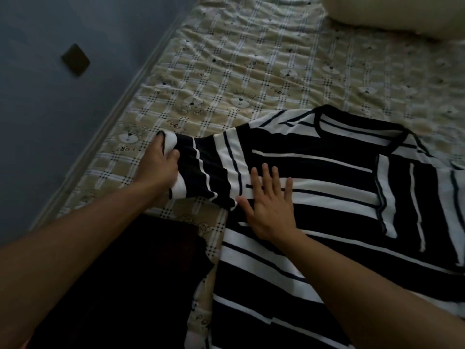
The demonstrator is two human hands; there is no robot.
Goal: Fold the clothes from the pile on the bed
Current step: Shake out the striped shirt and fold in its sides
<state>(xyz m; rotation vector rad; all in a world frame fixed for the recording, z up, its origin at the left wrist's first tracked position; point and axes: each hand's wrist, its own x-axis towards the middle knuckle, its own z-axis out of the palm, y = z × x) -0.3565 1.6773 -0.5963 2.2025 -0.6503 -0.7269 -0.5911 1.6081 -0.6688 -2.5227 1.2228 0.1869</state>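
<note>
- Two hands are touching one black-and-white striped shirt [327, 197], which is lying spread flat on the bed [251, 59] with its black-edged neckline pointing away from the person.
- The left hand [157, 167] is gripping the end of the shirt's sleeve [201, 167], its fingers curling round the white cuff edge, and the sleeve is reaching out sideways from the shirt's body.
- The right hand [269, 205] is lying flat on the shirt's body just beside the sleeve, fingers straight and spread, pressing the cloth down.
- A dark cloth [125, 273] is lying on the bed to the near left of the shirt, under the left forearm.
- A pale pillow [392, 13] is sitting beyond the shirt's neckline, well apart from it.
- A grey-blue wall [37, 122] is running along the bed's edge left of the shirt, carrying a small dark square plate [75, 59].
</note>
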